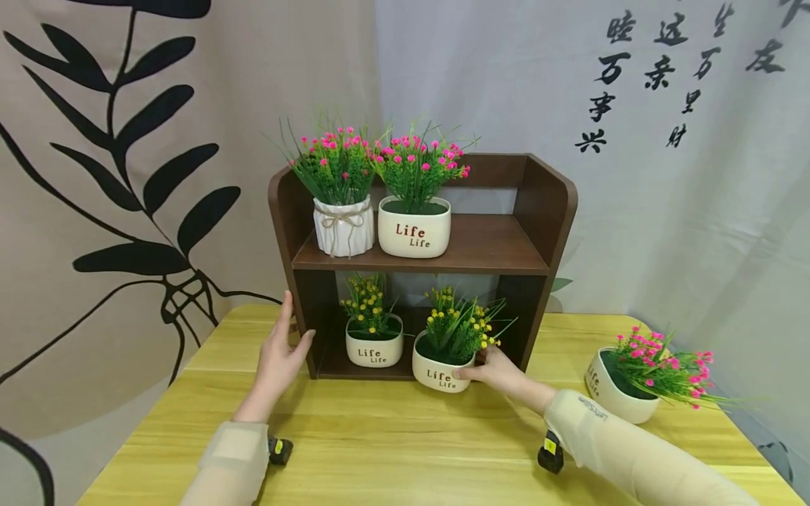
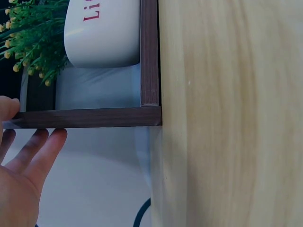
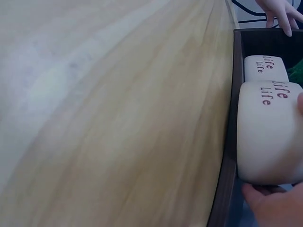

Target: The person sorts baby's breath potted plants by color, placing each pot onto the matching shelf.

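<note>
A brown two-tier shelf [image 1: 418, 264] stands on the table. My left hand [image 1: 281, 355] holds its left side panel [image 2: 85, 118], thumb on the inner face and fingers along the outside. With my right hand [image 1: 500, 372] I grip the right side of a cream "Life" flowerpot [image 1: 436, 369] with yellow flowers, thumb at its front. This pot is slightly tilted and overlaps the lower tier's front edge. Left of it on that tier sits a similar pot [image 1: 375, 351] with yellow flowers. In the right wrist view the gripped pot [image 3: 267, 137] hides part of the other one.
On the upper tier stand a white pot [image 1: 344, 235] tied with twine and a cream "Life" pot [image 1: 414, 242], both with pink flowers. Another pink-flowered pot [image 1: 610, 393] leans at the right of the wooden table [image 1: 380, 443]. A printed curtain [image 1: 696, 211] hangs behind.
</note>
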{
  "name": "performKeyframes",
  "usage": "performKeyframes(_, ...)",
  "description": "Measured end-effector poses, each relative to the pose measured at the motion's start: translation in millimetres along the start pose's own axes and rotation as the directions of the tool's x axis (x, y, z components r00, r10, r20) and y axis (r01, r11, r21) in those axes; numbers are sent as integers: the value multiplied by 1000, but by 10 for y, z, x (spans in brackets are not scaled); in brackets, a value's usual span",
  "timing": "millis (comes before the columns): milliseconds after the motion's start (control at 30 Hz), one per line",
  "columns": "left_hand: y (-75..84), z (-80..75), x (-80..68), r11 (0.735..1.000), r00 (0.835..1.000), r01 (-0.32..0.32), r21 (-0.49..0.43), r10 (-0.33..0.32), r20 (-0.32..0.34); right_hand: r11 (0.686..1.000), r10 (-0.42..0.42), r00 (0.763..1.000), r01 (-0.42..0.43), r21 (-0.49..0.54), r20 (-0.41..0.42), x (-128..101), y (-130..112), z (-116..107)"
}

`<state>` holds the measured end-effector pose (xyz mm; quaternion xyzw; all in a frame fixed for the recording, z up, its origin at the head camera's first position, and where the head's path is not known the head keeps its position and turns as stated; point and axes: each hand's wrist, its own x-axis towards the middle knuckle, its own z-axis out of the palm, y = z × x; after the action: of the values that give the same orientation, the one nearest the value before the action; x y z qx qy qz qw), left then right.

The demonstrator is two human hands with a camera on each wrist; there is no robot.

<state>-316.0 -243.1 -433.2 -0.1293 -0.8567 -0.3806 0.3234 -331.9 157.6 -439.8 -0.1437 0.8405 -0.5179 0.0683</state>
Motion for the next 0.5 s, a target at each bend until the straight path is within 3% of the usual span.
performKeyframes(267,-34,21,9,999,999,-30,17,31,-20,999,37,999,-36,29,-35,69,-20,-1)
performKeyframes(500,-32,15,-4,1000,1000,-14,21,15,-22,998,48,997,-45,50,-58,154,13,9)
